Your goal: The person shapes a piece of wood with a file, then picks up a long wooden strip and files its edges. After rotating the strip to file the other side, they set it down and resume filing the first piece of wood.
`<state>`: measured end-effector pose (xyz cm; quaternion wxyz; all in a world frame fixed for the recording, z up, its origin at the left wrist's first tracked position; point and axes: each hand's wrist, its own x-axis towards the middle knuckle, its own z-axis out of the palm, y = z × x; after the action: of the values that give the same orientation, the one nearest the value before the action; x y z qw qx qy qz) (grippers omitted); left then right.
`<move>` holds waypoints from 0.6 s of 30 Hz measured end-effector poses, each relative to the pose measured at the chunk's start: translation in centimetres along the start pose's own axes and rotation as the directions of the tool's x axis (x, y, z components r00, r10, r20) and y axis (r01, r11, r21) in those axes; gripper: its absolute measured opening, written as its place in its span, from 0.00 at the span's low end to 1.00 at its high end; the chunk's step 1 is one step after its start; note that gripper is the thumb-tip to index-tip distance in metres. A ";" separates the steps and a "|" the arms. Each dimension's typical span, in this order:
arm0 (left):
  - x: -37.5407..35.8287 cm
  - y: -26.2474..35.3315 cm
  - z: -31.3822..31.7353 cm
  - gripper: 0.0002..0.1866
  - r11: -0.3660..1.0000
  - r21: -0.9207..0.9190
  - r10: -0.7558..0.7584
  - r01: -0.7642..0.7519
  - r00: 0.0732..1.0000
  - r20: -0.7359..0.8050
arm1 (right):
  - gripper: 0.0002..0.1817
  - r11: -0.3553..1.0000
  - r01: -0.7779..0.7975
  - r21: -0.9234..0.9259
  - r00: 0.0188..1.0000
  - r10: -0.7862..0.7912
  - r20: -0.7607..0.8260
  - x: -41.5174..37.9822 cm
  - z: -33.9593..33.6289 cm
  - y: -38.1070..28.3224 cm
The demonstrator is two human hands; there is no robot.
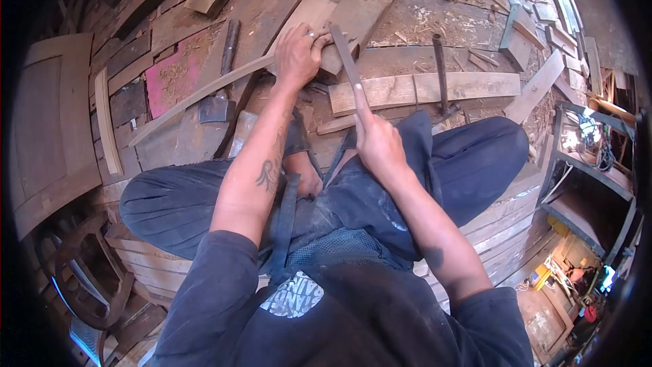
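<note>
On the plank floor at the far middle, we press our left hand (297,54) around a curved wooden strip (204,93), pinning it against a small block (331,60). Our right hand (377,141), nearer, is clenched on a flat file (346,61) whose tip lies on that block. A hatchet (219,98) lies just left.

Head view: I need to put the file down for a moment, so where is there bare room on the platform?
Bare boards show between the pink patch and the hatchet, and beyond the plank near the upright rod. Around the left hand, curved strip and file it is crowded.
</note>
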<state>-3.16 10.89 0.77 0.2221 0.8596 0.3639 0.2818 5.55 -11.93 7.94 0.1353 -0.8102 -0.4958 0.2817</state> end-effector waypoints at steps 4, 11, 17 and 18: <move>-0.1 -0.5 0.4 0.09 0.999 0.021 0.024 -0.024 1.000 -0.002 | 0.37 0.999 0.041 0.026 0.994 -0.038 -0.098 5.4 0.6 -0.3; -0.7 -0.4 0.3 0.09 1.000 0.024 0.004 -0.005 0.999 0.032 | 0.37 0.998 0.013 0.061 0.996 -0.008 -0.086 0.8 1.0 -0.1; 0.2 -0.5 0.5 0.09 0.998 0.043 0.044 -0.044 0.999 0.003 | 0.36 1.000 -0.022 0.013 0.999 0.022 -0.040 1.7 -0.1 -0.5; 0.2 -0.4 0.5 0.09 0.997 0.055 0.045 -0.045 0.999 -0.002 | 0.36 0.998 -0.026 0.058 0.999 0.027 -0.022 0.4 -0.3 -0.3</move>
<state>-2.94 11.20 0.17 0.1913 0.8730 0.3523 0.2779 5.70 -11.41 8.19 0.1606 -0.8157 -0.4751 0.2885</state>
